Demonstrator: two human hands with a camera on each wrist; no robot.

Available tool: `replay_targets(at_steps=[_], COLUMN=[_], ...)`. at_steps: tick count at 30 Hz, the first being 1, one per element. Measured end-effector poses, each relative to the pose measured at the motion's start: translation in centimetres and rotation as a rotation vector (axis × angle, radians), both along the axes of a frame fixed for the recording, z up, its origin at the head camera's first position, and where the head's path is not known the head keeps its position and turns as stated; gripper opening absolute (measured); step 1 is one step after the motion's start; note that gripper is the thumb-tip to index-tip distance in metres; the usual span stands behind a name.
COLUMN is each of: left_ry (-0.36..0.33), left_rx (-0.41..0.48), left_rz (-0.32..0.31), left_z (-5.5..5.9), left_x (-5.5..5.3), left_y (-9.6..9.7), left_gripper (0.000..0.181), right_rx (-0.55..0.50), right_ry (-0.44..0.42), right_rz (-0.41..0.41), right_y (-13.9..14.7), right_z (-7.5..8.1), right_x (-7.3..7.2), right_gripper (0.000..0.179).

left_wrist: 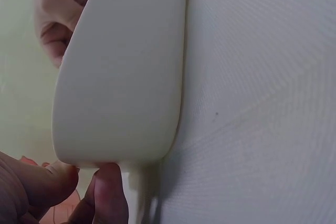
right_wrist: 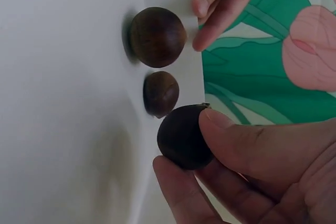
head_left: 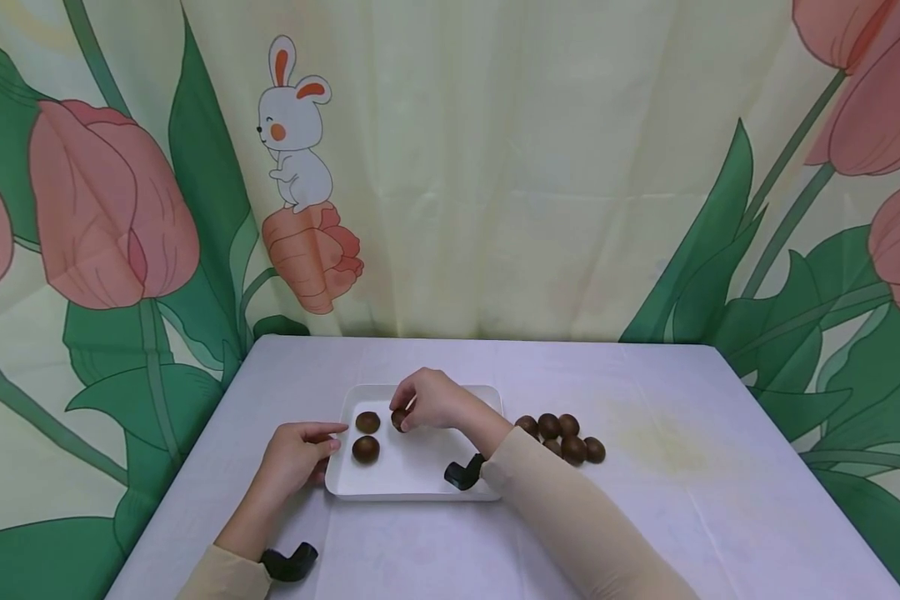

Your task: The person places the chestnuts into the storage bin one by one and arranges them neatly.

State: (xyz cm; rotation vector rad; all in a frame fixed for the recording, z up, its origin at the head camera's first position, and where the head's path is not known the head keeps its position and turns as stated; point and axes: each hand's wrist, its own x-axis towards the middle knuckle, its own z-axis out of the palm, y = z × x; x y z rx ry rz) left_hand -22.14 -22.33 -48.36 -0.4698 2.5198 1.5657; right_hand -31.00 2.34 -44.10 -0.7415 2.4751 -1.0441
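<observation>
One round, shiny, dark brown chestnut (head_left: 398,419) is being pinched by the bare right hand (head_left: 437,398). The thumb is pressing one side, and the fingers are curling round the other. The hand is holding it over a flat, white tray with round corners (head_left: 412,475), a bit left of the tray's middle. I can't tell if it is touching the tray's floor. Inside the tray, on the left, a small brown chestnut (head_left: 367,422) is lying just behind a bigger brown chestnut (head_left: 365,450).

The bare left hand (head_left: 296,450) is resting at the tray's left end. Its thumb and pointing finger are staying apart, and their tips are touching the edge.

Right of the tray, at least six more brown chestnuts (head_left: 574,450) are lying in a bunch on a smooth white cloth (head_left: 690,533). A long beige sleeve (head_left: 585,517) on the right arm is hiding part of the bunch. A small, black, bent piece (head_left: 463,473) by the right wrist is hanging over the tray.

At the back, a cream curtain (head_left: 495,167) is hanging, and a drawn white bunny (head_left: 300,125) is sitting on an orange carrot (head_left: 292,250). Big pink tulips (head_left: 112,208) are showing on both sides.
</observation>
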Motion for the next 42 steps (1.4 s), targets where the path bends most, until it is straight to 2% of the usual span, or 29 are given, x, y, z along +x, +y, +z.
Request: replay_targets(at_steps=[6, 10, 20, 32, 42], left_ry=[-0.005, -0.004, -0.007, -0.007, 0.002], left_rx=[-0.002, 0.002, 0.004, 0.004, 0.002], left_rz=[0.007, 0.002, 0.002, -0.003, -0.007], left_z=[0.0, -0.1, -0.2, -0.1, -0.1], left_x=[0.0, 0.0, 0.1, 0.0, -0.1], left_y=[0.0, 0.0, 0.0, 0.0, 0.0], left_gripper=[0.031, 0.031, 0.032, 0.032, 0.032], right_rx=[0.064, 0.049, 0.030, -0.017, -0.013], right_ry=[0.037, 0.018, 0.037, 0.006, -0.014], right_rz=[0.009, 0.001, -0.007, -0.004, -0.010], right_y=[-0.3, -0.4, -0.8, -1.0, -1.0], right_z=[-0.7, -1.3, -2.8, -3.4, -3.1], right_x=[-0.3, -0.4, -0.8, -1.0, -1.0], right_gripper=[0.026, 0.027, 0.030, 0.029, 0.029])
